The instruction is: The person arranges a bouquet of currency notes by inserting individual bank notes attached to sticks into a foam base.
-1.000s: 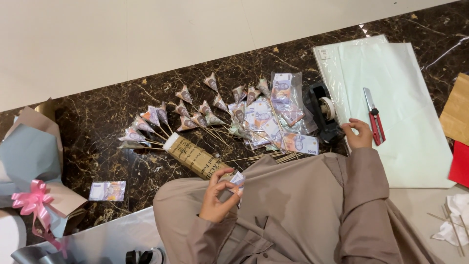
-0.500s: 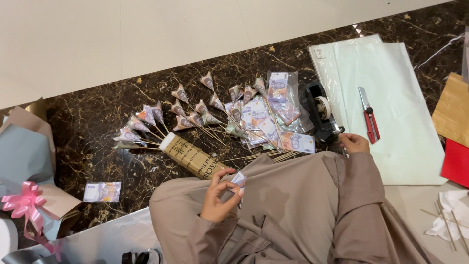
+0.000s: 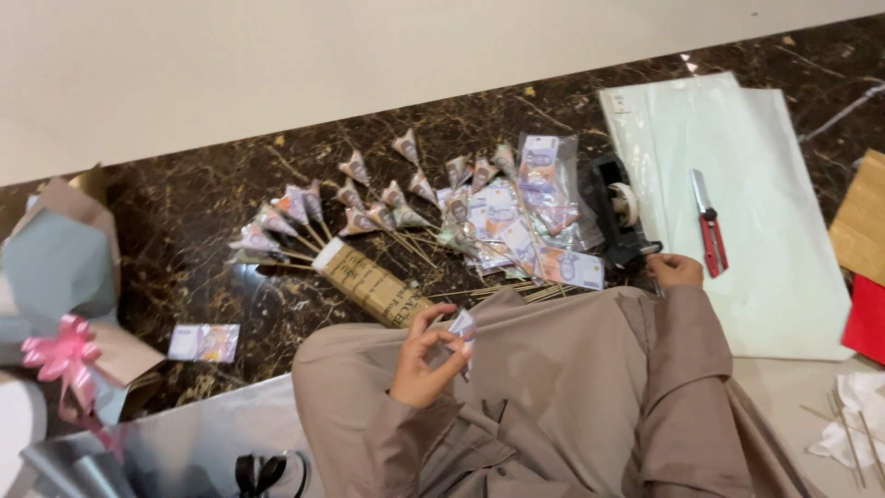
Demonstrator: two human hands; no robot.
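Note:
My left hand [image 3: 422, 358] is raised over my lap and pinches a small folded banknote [image 3: 461, 326]. My right hand [image 3: 673, 269] rests with curled fingers at the front end of a black tape dispenser [image 3: 616, 214]; whether it holds tape is hidden. Between the hands, on the dark marble floor [image 3: 221, 194], lie several banknote cones on thin sticks [image 3: 369, 207] and a pile of loose banknotes [image 3: 516, 226]. A brown printed paper roll [image 3: 373, 286] lies just beyond my left hand, and bare sticks [image 3: 516, 292] lie by my knee.
A pale green sheet [image 3: 765, 277] with a red cutter [image 3: 710, 231] on it lies right of the dispenser. Brown paper [image 3: 862, 221] and a red sheet [image 3: 868, 323] sit at the right edge. At left are one banknote [image 3: 205, 341] and a wrapped bouquet paper with a pink bow [image 3: 60, 355].
My right hand has drawn back from beside the cutter toward the dispenser's front end and my knee. The left hand keeps the folded banknote in place. The view has shifted slightly.

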